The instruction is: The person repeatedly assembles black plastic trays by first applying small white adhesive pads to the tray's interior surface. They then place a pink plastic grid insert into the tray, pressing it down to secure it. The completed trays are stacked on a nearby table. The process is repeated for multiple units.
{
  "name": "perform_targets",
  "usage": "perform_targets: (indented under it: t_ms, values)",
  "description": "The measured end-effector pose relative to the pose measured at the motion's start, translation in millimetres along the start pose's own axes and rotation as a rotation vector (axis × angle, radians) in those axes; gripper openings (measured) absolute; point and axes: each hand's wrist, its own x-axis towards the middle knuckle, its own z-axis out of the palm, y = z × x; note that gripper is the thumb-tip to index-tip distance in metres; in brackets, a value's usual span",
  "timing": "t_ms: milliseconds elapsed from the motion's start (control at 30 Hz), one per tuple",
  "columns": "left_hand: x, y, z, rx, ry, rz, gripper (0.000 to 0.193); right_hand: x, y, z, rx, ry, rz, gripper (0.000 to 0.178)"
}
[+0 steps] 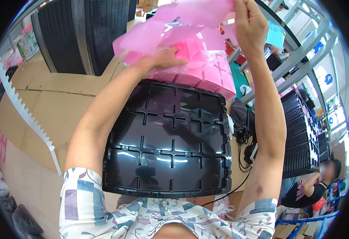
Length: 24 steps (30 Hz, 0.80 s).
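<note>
My right hand (252, 30) is raised at the upper right, its fingers closed on the edge of a thin, translucent pink plastic film (198, 14). The film stretches left from it, blurred and folded, above a row of pink wrapped packs (214, 75). My left hand (168, 57) lies on those packs with thumb and fingers apart, partly under the film. Right in front of me is a shiny black plastic tray (158, 135) with raised cross-shaped ribs. Its far edge sits against the pink packs.
Tall stacks of black trays (83, 36) stand at the back left on a cardboard-covered table (59, 103). A white notched strip (27, 115) lies left. More black trays (300, 135) are stacked right, near a seated person (311, 187). Black cables (244, 139) and grey metal rails (302, 59) are on the right.
</note>
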Motion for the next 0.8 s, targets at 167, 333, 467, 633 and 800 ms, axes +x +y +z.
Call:
perform_targets:
  t_ms: [167, 333, 467, 633, 800]
  values:
    - [-7, -6, -19, -0.163, -0.076, 0.086, 0.052, -71, -16, 1, -0.093, -0.784, -0.537, 0.007]
    - [-10, -9, -10, -0.299, -0.062, 0.028, 0.041, -134, -50, -31, 0.174, -1.185, -0.214, 0.007]
    - [5, -11, -10, -0.285, 0.041, -0.121, 0.033, -134, -70, -43, 0.358, -1.489, 0.061, 0.016]
    - [20, -16, 7, 0.194, 0.218, 0.122, 0.022, -130, -67, -41, 0.374, -1.728, 0.216, 0.025]
    - [15, -10, 7, 0.424, 0.300, 0.292, 0.014, -91, -50, -25, 0.338, -1.722, 0.033, 0.034]
